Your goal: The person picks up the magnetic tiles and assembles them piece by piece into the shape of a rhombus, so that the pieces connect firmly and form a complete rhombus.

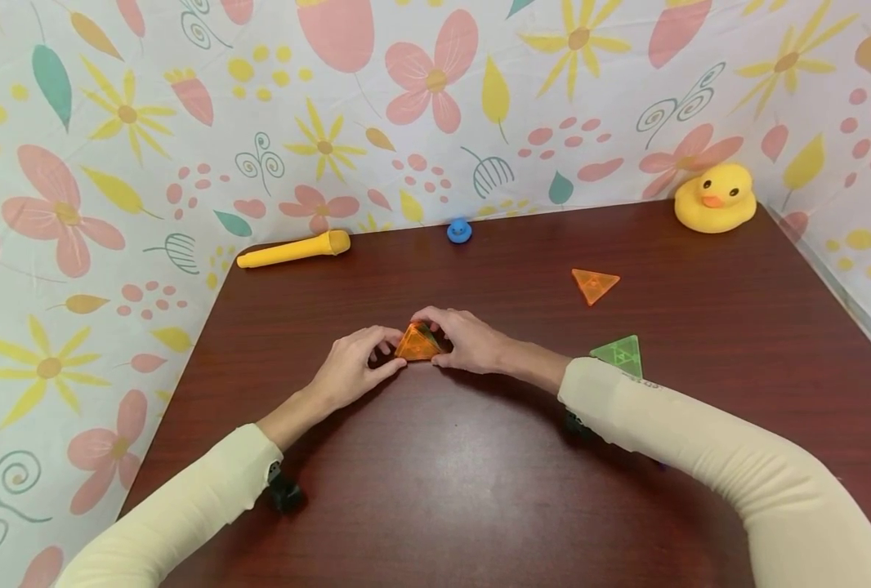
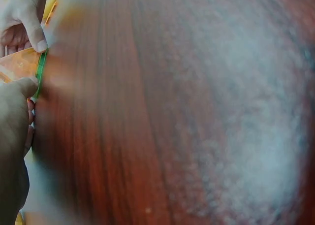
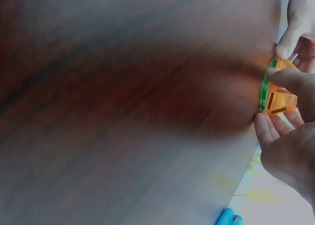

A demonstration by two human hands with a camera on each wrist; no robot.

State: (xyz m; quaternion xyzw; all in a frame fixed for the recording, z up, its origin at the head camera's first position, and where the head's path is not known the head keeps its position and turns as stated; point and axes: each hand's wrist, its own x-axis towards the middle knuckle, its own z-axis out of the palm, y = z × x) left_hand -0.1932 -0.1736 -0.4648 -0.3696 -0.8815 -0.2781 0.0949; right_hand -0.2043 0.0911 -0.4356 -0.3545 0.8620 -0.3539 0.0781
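Note:
A small pyramid of translucent orange magnetic tiles (image 1: 417,345) stands on the brown table between both hands. Along its bottom runs a green tile, whose edge (image 2: 41,70) shows in both wrist views. My left hand (image 1: 350,367) holds the pyramid's left side, thumb at the near bottom corner and fingers bent behind. From the right, my right hand (image 1: 472,341) grips it with the thumb low at the near corner and the fingers up by the peak. In the right wrist view, the right hand (image 3: 290,156) spans the green base edge (image 3: 264,93).
A loose orange triangle tile (image 1: 594,286) lies to the right. Nearer, a green triangle tile (image 1: 622,355) is partly covered by the right sleeve (image 1: 671,416). Along the back edge are a yellow toy microphone (image 1: 293,249), a small blue duck (image 1: 459,231) and a big yellow duck (image 1: 715,200).

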